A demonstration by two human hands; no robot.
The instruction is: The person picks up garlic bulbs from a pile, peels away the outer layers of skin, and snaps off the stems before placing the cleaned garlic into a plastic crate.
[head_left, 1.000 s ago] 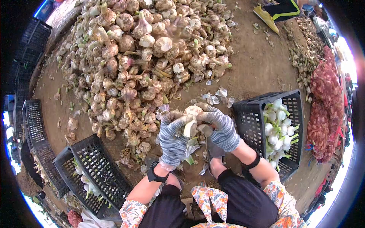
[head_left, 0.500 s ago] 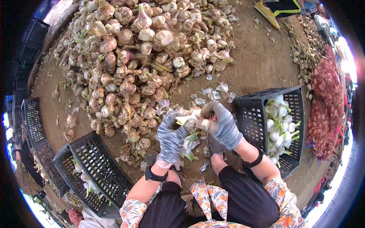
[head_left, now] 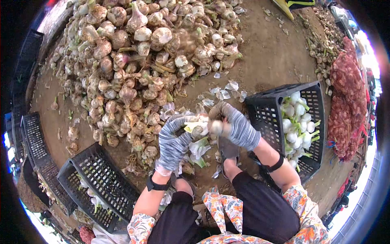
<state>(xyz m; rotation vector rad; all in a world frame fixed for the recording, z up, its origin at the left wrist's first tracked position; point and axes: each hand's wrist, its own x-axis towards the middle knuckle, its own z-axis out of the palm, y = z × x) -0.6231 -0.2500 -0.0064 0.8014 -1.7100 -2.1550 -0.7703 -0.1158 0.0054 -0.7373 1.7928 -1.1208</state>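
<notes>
In a grey striped glove, my left hand (head_left: pixel 175 140) is closed around the pale green stem of a garlic bulb (head_left: pixel 196 125). My right hand (head_left: pixel 236 125), gloved alike, has its fingers bent against the bulb's other end and pinches at its skin. The gloves partly hide the bulb, and whether a tool sits in the right fingers cannot be made out. Beneath my hands lie loose white peelings (head_left: pixel 199 151). Just ahead rises a large heap of unpeeled garlic (head_left: pixel 126 73), dirty and brown-skinned.
Right of my hands, a black plastic crate (head_left: pixel 264 116) holds clean white garlic bulbs (head_left: pixel 298 122). Another black crate (head_left: pixel 107 183) with some bulbs stands at the left. Red mesh sacks (head_left: pixel 347 101) stand at the far right. Papery skins (head_left: pixel 222 94) litter the dirt floor.
Both hands have shifted slightly apart, the left one leftward, with the bulb still between them. The view has tilted, so the heap and right crate appear a little higher.
</notes>
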